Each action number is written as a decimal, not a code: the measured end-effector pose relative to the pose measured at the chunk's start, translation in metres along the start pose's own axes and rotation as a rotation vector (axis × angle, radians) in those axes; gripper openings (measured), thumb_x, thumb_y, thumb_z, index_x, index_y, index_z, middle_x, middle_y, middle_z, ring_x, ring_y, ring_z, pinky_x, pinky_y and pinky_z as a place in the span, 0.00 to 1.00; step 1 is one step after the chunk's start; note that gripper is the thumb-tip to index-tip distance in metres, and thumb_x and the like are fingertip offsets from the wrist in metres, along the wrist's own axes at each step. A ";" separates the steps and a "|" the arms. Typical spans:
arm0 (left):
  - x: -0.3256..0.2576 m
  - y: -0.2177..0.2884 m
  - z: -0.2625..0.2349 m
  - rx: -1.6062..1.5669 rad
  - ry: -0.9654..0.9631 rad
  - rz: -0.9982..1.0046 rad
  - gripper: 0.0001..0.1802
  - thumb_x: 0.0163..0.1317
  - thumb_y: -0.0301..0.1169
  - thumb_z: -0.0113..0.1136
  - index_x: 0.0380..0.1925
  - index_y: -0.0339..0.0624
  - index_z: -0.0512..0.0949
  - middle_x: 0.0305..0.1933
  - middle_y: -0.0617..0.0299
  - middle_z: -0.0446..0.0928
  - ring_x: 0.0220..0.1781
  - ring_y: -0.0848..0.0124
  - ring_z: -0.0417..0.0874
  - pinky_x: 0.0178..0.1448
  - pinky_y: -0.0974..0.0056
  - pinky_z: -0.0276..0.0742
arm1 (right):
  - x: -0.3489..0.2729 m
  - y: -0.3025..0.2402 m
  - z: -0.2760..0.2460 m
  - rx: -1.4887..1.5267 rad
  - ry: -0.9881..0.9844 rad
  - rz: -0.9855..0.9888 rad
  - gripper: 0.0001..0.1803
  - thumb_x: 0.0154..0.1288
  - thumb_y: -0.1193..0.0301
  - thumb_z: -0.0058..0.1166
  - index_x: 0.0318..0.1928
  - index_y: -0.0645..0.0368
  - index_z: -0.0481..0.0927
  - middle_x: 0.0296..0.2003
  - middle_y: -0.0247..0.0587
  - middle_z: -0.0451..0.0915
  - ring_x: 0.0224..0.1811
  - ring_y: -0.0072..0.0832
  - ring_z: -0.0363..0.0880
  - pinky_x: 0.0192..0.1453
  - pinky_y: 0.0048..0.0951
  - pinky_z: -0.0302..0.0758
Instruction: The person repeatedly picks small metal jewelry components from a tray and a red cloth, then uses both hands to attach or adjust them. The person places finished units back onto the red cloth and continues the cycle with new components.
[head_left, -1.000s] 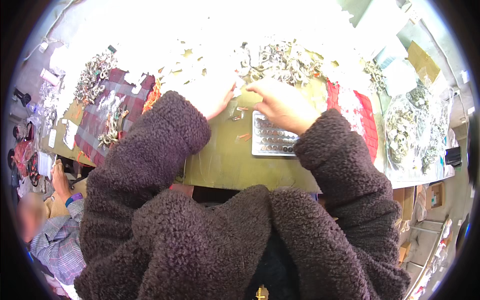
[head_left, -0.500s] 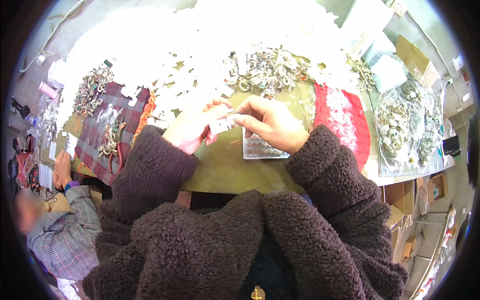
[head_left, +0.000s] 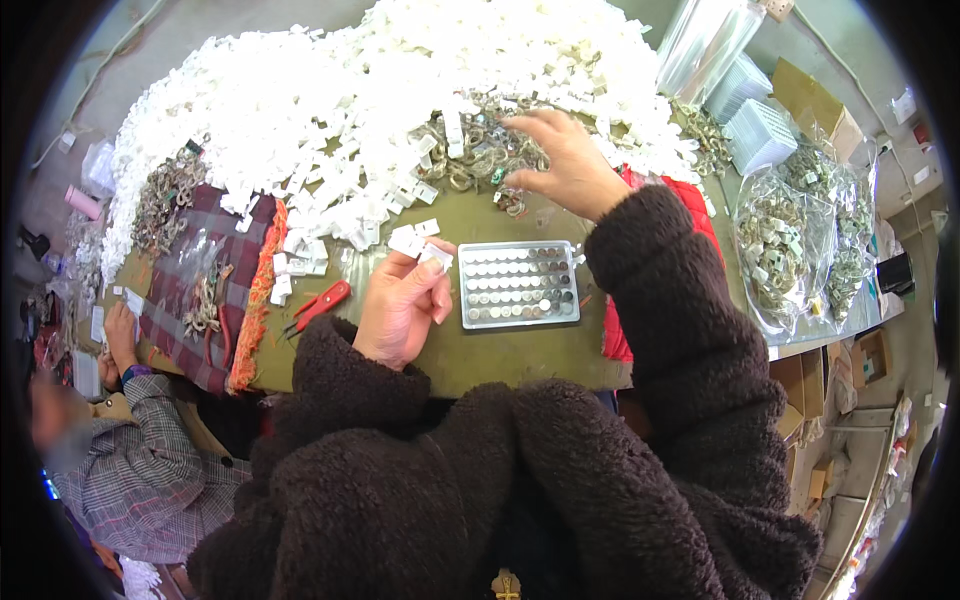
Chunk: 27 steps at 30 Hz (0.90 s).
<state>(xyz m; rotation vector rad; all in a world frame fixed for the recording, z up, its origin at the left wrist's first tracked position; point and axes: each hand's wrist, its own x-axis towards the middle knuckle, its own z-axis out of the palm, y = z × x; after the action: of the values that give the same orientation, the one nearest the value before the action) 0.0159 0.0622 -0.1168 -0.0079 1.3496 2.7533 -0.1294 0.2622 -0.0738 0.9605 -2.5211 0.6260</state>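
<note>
My left hand [head_left: 402,308] is closed, pinching a small white plastic piece [head_left: 436,256] between thumb and fingers. A second small white piece shows just behind its fingertips; whether it is held too, I cannot tell. My right hand [head_left: 572,168] is stretched out with thumb and fingers apart over the right end of a heap of tangled, metallic-looking loops [head_left: 465,160]. Nothing shows in it. Between and below my hands lies a pale plastic tray [head_left: 521,322] with rows of small round discs, some white, some dark.
A large mound of small white pieces [head_left: 270,110] covers the table's far side. Red-handled pliers [head_left: 322,304], plaid cloth [head_left: 200,270] and red fabric [head_left: 618,330] lie around. Clear bags of parts [head_left: 775,250] stand at right. At left, a co-worker's hand [head_left: 121,335] rests on the table.
My hands have separated: the right moved up and right to the loops and opened, while the left came down, keeping a white piece. The tray and red-handled pliers are now uncovered.
</note>
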 end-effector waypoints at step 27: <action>0.008 -0.001 -0.015 0.024 -0.018 -0.058 0.10 0.65 0.31 0.54 0.40 0.34 0.76 0.31 0.62 0.73 0.22 0.77 0.72 0.21 0.71 0.66 | -0.036 0.040 -0.072 0.304 -0.163 0.451 0.17 0.62 0.65 0.56 0.42 0.70 0.78 0.28 0.42 0.82 0.23 0.24 0.79 0.31 0.26 0.74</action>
<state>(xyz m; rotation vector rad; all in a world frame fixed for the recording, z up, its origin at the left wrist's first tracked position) 0.0075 0.0514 -0.1277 -0.0211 1.3551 2.6833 -0.1185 0.3458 -0.0417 0.5434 -2.8692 1.1306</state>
